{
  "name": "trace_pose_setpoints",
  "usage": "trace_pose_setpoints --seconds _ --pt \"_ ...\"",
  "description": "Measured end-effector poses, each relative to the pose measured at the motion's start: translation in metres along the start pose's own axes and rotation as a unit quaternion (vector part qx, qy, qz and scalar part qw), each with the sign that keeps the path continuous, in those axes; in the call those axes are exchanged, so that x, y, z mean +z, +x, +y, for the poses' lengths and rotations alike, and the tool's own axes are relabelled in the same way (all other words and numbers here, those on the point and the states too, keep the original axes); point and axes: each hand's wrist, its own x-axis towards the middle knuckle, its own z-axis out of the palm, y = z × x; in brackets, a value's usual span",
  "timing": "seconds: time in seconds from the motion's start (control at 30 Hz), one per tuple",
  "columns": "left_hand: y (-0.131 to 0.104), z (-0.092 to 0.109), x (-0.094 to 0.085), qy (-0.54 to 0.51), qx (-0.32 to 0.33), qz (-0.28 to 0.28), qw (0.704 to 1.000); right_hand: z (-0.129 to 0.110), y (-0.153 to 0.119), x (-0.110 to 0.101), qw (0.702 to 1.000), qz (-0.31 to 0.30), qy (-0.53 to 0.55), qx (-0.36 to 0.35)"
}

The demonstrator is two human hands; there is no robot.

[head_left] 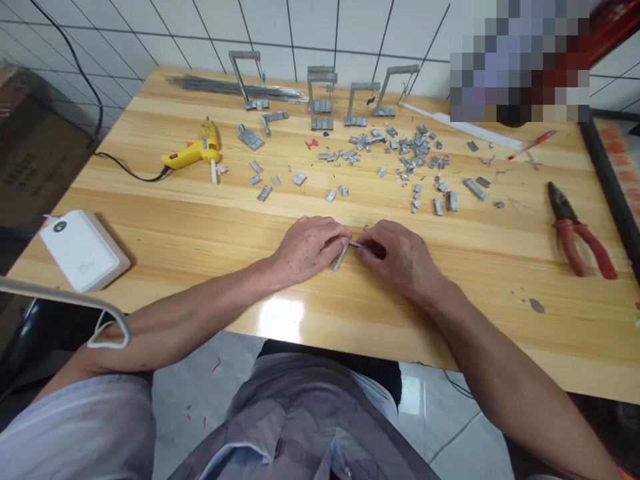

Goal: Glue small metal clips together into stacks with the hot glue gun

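Note:
My left hand and my right hand meet near the front middle of the wooden table. Between them is a thin grey metal strip piece with an angled shape. The fingers of my left hand pinch its upper end, and my right hand grips the part that runs to the right. Beyond my hands lie many small grey metal pieces, scattered over the table. Several upright grey metal frames stand near the wall.
A yellow glue gun and a white box-shaped device are on the left. Red-handled pliers and a red pen lie at right. Thin metal rods lie at the back left. A cable loop hangs over my left forearm.

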Motion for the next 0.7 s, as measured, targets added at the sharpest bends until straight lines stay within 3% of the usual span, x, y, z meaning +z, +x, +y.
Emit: trace_pose_setpoints --seconds 0.4,0.7 --pt "0.0 0.005 -0.003 -0.035 -0.026 -0.006 0.999 0.002 0.0 0.002 1.0 0.007 0.008 -0.01" --pt "0.0 0.004 -0.003 -0.024 -0.025 -0.009 0.999 0.005 -0.001 -0.017 0.998 -0.035 -0.045 0.001"
